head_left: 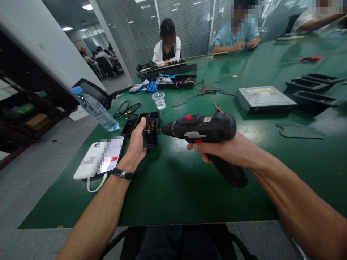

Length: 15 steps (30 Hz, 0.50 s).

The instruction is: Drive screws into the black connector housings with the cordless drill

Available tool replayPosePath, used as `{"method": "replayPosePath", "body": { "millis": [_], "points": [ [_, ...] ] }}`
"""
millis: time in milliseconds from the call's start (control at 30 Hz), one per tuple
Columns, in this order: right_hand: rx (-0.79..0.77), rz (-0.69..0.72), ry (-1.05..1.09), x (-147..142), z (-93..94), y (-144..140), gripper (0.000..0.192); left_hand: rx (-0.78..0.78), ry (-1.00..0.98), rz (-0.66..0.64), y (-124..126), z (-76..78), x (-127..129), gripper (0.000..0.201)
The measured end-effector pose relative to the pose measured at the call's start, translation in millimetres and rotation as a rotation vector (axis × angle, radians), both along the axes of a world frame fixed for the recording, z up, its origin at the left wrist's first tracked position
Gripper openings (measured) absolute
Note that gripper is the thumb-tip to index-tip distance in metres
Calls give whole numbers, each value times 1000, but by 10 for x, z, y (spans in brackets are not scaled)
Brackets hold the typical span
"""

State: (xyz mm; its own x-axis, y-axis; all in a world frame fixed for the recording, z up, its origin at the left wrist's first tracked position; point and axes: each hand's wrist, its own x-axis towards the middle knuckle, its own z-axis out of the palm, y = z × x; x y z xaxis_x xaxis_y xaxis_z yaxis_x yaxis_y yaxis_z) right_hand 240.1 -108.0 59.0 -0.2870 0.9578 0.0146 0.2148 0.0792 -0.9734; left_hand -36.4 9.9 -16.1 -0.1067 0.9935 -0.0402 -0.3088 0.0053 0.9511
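My right hand (217,148) grips a black cordless screwdriver (206,128) with a red switch, held sideways with its bit pointing left. The bit tip touches a small black box-shaped part (151,133) with brass fittings inside. My left hand (136,146) holds that part upright on the green table (173,187), thumb on its left side. A black band sits on my left wrist.
A phone on a white power bank (93,159) lies left of my hand, beside a lying water bottle (94,108). A plastic cup (158,100), cables, a silver disc drive (264,99) and black trays (314,86) lie farther back. Other people sit at the far end.
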Motion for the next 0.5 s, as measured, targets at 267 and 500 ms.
{"method": "replayPosePath", "body": {
  "millis": [267, 500],
  "points": [
    [27, -3, -20, -23, 47, -5, 17, 7, 18, -24, -11, 5, -12, 40],
    [125, -49, -74, -77, -23, -73, 49, -15, -44, -3, -79, 73, 53, 40]
  ]
}}
